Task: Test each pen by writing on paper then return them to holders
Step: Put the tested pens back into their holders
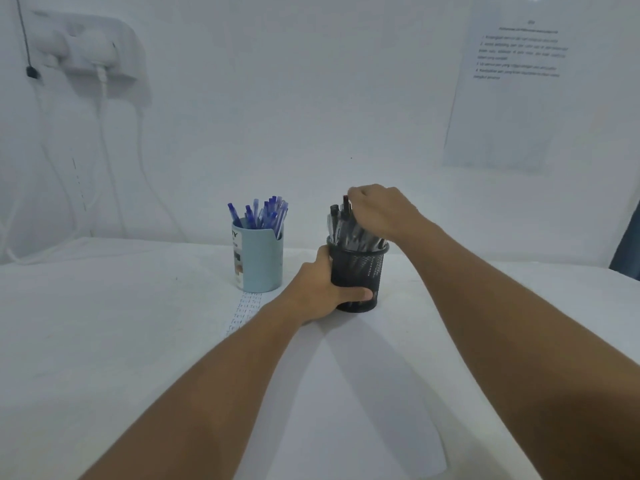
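Left hand [320, 289] grips the black mesh holder [356, 271] on the bench [104, 323], just right of the blue holder [258, 258]. Right hand [381, 211] is curled over the black pens [341, 220]; whether it pinches one, cannot tell. Suggest keeping the holder steadied and lifting a single pen straight up, then writing on the paper [346, 410].

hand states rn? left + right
Left hand: grips the black mesh holder.
Right hand: fingers curled over the black pens in it; actual pinch cannot be told.

Left hand [320, 292] gripping black mesh holder [358, 271] on white bench [104, 323], right hand [377, 211] atop its black pens [341, 220], blue pens [265, 213] in pale blue holder [259, 261] beside
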`<action>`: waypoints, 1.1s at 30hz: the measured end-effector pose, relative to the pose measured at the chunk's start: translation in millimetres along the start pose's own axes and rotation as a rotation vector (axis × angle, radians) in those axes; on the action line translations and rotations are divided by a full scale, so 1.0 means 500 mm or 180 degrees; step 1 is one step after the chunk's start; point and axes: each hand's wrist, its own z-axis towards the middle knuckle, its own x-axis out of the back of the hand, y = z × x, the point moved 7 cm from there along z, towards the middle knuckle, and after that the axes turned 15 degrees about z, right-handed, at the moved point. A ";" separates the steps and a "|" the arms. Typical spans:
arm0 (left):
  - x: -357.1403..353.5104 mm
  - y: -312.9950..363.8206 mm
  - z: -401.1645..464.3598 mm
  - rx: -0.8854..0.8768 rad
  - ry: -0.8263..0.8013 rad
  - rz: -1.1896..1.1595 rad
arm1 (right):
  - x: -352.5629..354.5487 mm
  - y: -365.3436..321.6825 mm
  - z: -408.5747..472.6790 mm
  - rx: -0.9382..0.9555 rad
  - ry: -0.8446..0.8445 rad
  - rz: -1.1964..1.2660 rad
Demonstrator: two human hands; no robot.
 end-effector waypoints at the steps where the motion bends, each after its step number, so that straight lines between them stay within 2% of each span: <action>1: -0.001 -0.002 0.001 -0.0006 -0.0014 -0.0006 | -0.009 -0.006 0.000 0.0005 -0.0043 -0.0015; 4: -0.002 -0.003 0.002 -0.0030 -0.0035 -0.0001 | -0.033 -0.027 0.000 0.0024 -0.0510 0.0049; 8: -0.003 -0.002 0.000 -0.0022 -0.0039 0.0047 | -0.001 -0.019 -0.009 0.0201 -0.0173 0.0498; 11: -0.004 -0.005 0.002 -0.0033 -0.0046 0.0034 | -0.021 -0.014 -0.021 0.0179 -0.0745 0.0403; 15: -0.003 -0.004 0.001 -0.0049 -0.0053 0.0000 | 0.002 0.003 -0.005 0.0131 -0.0480 0.0764; 21: -0.003 -0.005 0.004 -0.0047 -0.0050 0.0057 | -0.034 -0.017 0.001 0.0197 -0.0914 -0.0152; 24: -0.005 -0.003 0.001 -0.0088 -0.0059 0.0012 | -0.027 0.009 0.023 -0.0217 -0.0689 -0.0135; 26: -0.005 -0.003 0.000 -0.0097 -0.0064 -0.0007 | -0.032 0.015 0.029 -0.0415 -0.0783 -0.0241; 29: -0.005 -0.004 0.003 -0.0092 -0.0044 0.0003 | -0.027 -0.005 0.023 -0.0248 -0.1084 -0.0017; 31: -0.007 -0.005 0.004 -0.0073 -0.0057 0.0015 | -0.014 -0.007 0.020 -0.0174 -0.0966 0.0212; 33: -0.008 -0.005 0.005 -0.0058 -0.0049 0.0001 | -0.016 -0.011 0.010 0.0102 -0.0880 -0.0063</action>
